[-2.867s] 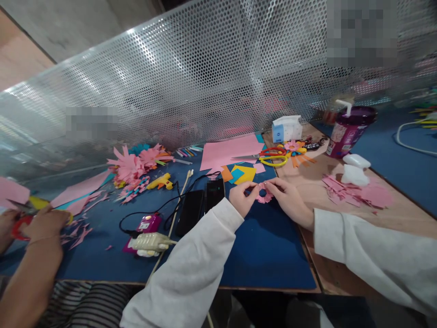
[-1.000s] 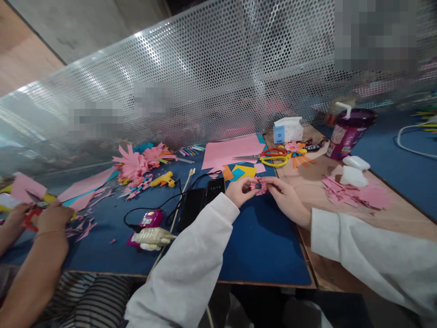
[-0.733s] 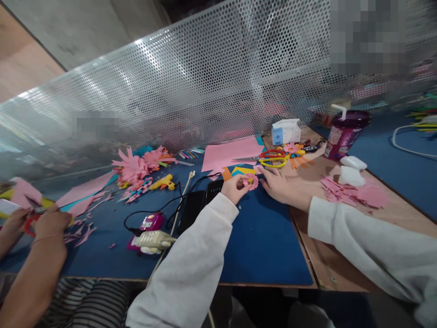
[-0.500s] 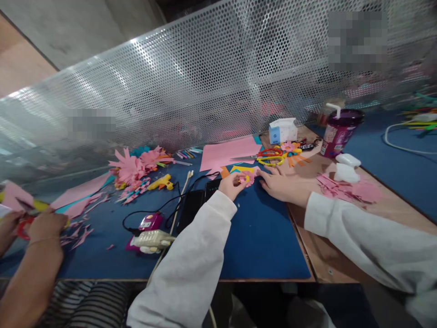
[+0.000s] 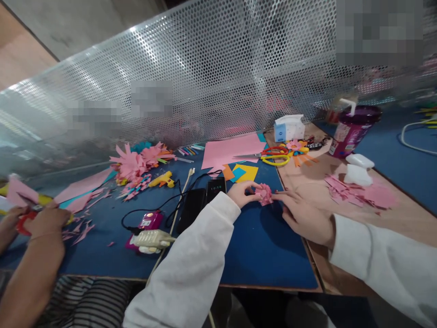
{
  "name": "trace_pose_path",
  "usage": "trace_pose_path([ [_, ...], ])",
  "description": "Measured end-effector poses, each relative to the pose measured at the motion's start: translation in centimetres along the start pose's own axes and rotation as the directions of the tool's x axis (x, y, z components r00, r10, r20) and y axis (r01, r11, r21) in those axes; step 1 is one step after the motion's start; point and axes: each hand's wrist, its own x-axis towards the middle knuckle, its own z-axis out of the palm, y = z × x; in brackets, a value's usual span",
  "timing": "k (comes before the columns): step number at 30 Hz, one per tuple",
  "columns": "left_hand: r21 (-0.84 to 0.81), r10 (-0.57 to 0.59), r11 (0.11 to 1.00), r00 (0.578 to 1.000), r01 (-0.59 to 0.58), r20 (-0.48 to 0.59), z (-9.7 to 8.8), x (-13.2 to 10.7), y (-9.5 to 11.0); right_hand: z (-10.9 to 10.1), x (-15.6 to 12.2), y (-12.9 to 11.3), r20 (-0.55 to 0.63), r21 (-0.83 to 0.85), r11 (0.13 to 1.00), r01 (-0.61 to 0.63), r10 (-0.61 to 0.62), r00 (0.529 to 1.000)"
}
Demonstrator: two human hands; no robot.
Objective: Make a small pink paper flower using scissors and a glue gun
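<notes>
My left hand (image 5: 243,193) pinches a small pink paper flower (image 5: 264,194) at its left edge, above the blue mat. From the other side my right hand (image 5: 305,214) reaches in with its index finger stretched out. That fingertip is at the flower's right edge, and the thumb stays apart below, with nothing visible between them. Just behind the flower lie yellow paper (image 5: 248,173), a small blue piece (image 5: 238,175) and an orange piece (image 5: 228,172). Scissors with red and yellow handles (image 5: 276,156) rest on a large pink sheet (image 5: 228,148).
Left of my arm are two phones (image 5: 191,209), a purple power adapter (image 5: 152,220), cables and a yellow glue gun (image 5: 163,179). A co-worker's hands (image 5: 48,223) hold scissors and pink paper. To the right are a purple cup (image 5: 355,132), white case (image 5: 358,175) and pink scraps (image 5: 348,191).
Both hands and the pink flower have moved right and nearer to me, away from the coloured pieces. The flower has turned, and its yellow centre no longer shows. My view has shifted slightly.
</notes>
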Motion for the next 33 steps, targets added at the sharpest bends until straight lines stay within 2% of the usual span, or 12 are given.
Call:
trace_pose_path([
  [4, 0.068, 0.011, 0.998, 1.000, -0.012, 0.012, -0.3, 0.1, 0.0, -0.8, 0.7, 1.1, -0.084, 0.167, 0.978, -0.127, 0.142, 0.986],
  [8, 0.097, 0.022, 0.995, 0.999, -0.025, 0.033, 0.1, 0.0, -0.4, -0.5, 0.7, 1.7, -0.068, 0.324, 0.915, -0.239, 0.275, 0.959],
  [11, 0.114, 0.046, 0.992, 0.998, -0.049, 0.031, 0.3, 0.0, -0.7, -0.2, 0.7, 1.8, -0.033, 0.393, 0.878, -0.272, 0.309, 0.950],
  [17, 0.113, 0.105, 0.988, 0.994, -0.109, 0.041, 0.1, 0.2, -0.6, -0.2, 0.6, 1.9, -0.015, 0.417, 0.860, -0.296, 0.332, 0.943],
  [26, 0.106, 0.082, 0.991, 0.996, -0.083, 0.018, -0.2, -0.1, -0.3, 0.0, 0.6, 2.0, -0.040, 0.393, 0.881, -0.263, 0.302, 0.952],
  [29, 0.122, 0.135, 0.983, 0.991, -0.134, 0.007, -0.3, 0.1, -0.4, -0.2, 0.7, 2.0, -0.055, 0.363, 0.900, -0.242, 0.280, 0.959],
  [31, 0.178, 0.225, 0.958, 0.974, -0.225, 0.024, -0.3, 0.1, -0.4, -0.4, 1.0, 1.8, -0.073, 0.307, 0.937, -0.167, 0.199, 0.977],
  [33, 0.291, 0.300, 0.906, 0.951, -0.307, 0.071, -0.4, 0.0, -0.1, -0.4, 1.2, 1.5, -0.083, 0.185, 0.982, -0.027, 0.043, 0.996],
])
